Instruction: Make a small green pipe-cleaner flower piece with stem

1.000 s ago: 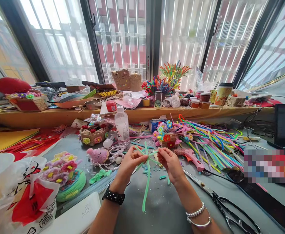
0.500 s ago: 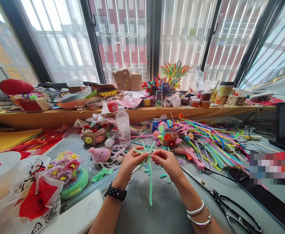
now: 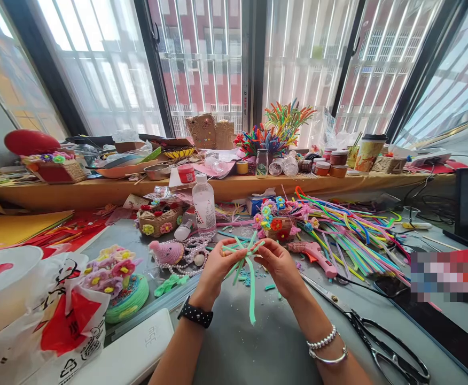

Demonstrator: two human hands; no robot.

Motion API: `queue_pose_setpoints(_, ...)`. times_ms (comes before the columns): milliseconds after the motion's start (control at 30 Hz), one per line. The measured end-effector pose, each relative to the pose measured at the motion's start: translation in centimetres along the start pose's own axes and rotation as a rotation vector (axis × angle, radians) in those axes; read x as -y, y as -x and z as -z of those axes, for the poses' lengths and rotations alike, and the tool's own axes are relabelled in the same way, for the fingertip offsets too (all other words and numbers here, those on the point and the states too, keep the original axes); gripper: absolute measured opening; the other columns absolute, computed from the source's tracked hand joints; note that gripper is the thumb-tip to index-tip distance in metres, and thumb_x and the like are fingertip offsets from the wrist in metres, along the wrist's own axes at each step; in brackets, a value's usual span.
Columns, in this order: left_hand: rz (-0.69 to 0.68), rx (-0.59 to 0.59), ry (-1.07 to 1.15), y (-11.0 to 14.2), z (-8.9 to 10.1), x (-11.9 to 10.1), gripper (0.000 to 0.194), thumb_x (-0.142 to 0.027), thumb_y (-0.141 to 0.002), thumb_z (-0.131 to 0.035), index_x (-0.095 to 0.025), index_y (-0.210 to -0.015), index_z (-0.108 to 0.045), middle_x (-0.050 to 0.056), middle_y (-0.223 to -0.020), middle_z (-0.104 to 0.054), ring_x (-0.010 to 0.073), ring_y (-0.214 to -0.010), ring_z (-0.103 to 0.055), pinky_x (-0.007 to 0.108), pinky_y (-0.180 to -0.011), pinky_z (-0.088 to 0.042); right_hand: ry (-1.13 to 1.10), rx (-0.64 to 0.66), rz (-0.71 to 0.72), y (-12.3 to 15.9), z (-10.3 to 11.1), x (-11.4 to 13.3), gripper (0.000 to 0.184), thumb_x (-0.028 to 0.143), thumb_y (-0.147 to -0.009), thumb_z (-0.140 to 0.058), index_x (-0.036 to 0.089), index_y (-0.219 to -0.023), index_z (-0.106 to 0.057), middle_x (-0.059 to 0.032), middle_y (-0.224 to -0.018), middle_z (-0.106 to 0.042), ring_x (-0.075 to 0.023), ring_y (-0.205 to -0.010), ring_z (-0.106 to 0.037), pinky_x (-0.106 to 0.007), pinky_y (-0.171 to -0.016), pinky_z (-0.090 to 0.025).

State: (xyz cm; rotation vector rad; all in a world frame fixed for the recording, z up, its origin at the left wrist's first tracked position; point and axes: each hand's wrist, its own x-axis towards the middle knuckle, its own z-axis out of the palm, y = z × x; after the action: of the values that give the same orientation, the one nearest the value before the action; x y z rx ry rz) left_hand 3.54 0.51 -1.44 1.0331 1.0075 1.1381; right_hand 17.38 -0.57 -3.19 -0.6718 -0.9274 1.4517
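Left hand pinching the mint-green pipe-cleaner star at its nine o'clock side, right hand gripping at three! One long strand hangs towards six o'clock, above the grey tabletop. Pink glue gun out at three, black-handled scissors at four, clear bottle up at eleven!

left of the grip sit a red-and-white bag and a black watch strap dotted white, mint-green stems lie within it, and right of it a pink glue gun and black-handled scissors.
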Motion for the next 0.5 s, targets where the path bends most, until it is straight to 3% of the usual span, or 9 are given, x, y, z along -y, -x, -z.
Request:
queue_pose_setpoints(267,-0.005,-0.039,-0.045,0.27,-0.38,-0.23,0.047,-0.025,-0.052,-0.071,-0.015,-0.086,-0.041,-0.003,-0.055,-0.057,0.0088,-0.052,-0.055,0.019,-0.055,-0.041,0.133,0.023,-0.029,-0.25,0.11,-0.53,0.023,0.032,-0.064,-0.063,0.015,-0.072,-0.05,0.0028,-0.064,-0.053,-0.0056,-0.06,-0.049,-0.017,-0.058,-0.038)
queue_pose_setpoints(500,0.042,-0.025,-0.054,0.55,-0.04,-0.76,0.047,-0.026,-0.053,-0.07,-0.015,-0.089,-0.043,-0.002,-0.059,-0.058,0.0115,-0.057,-0.057,0.023,-0.061,-0.043,0.32,0.006,0.149,-0.19,0.06,-0.38,0.019,0.031,-0.068,-0.059,0.014,-0.071,-0.049,0.0019,-0.062,-0.052,-0.0067,-0.058,-0.047,-0.019,-0.057,-0.04)
